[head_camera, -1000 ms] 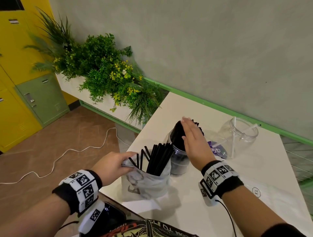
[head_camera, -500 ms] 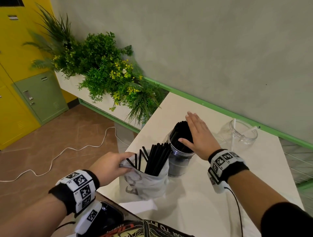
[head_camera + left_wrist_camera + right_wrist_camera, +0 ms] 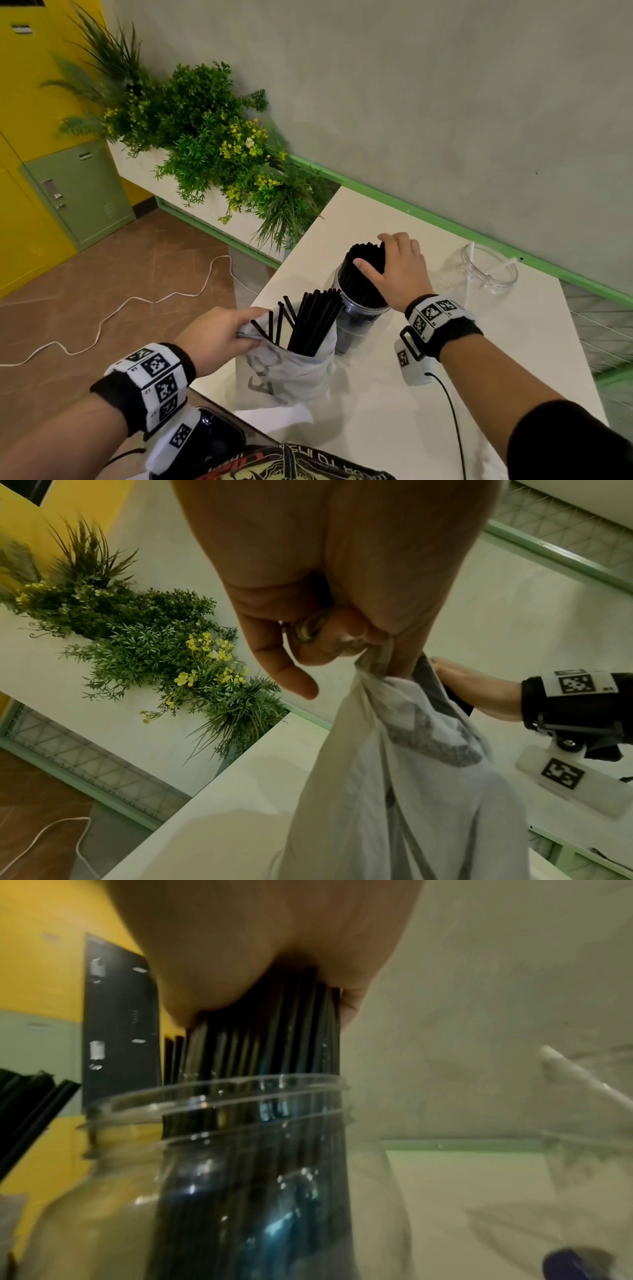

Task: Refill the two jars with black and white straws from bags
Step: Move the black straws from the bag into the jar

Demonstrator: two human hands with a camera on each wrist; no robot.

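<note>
A clear jar [image 3: 356, 317] packed with black straws [image 3: 364, 274] stands mid-table. My right hand [image 3: 387, 260] lies over the top of that bundle, thumb on the near side and fingers curled over the far side, gripping it. In the right wrist view the palm presses on the black straws [image 3: 267, 1042] above the jar's rim [image 3: 212, 1096]. A white plastic bag [image 3: 287, 373] with more black straws [image 3: 308, 318] stands in front. My left hand [image 3: 246, 325] pinches its rim, also seen on the bag [image 3: 411, 777]. The second clear jar [image 3: 486, 270] holds a white straw [image 3: 575, 1074].
The white table [image 3: 513, 342] meets a grey wall at the back, with a green rail. A planter of greenery [image 3: 222, 154] stands off its left corner. A white cable [image 3: 137, 301] trails on the floor. A dark object [image 3: 212, 442] sits at the near edge.
My right hand went from flat against the straws to wrapped over the top of the bundle in the jar. The left hand stayed on the bag rim.
</note>
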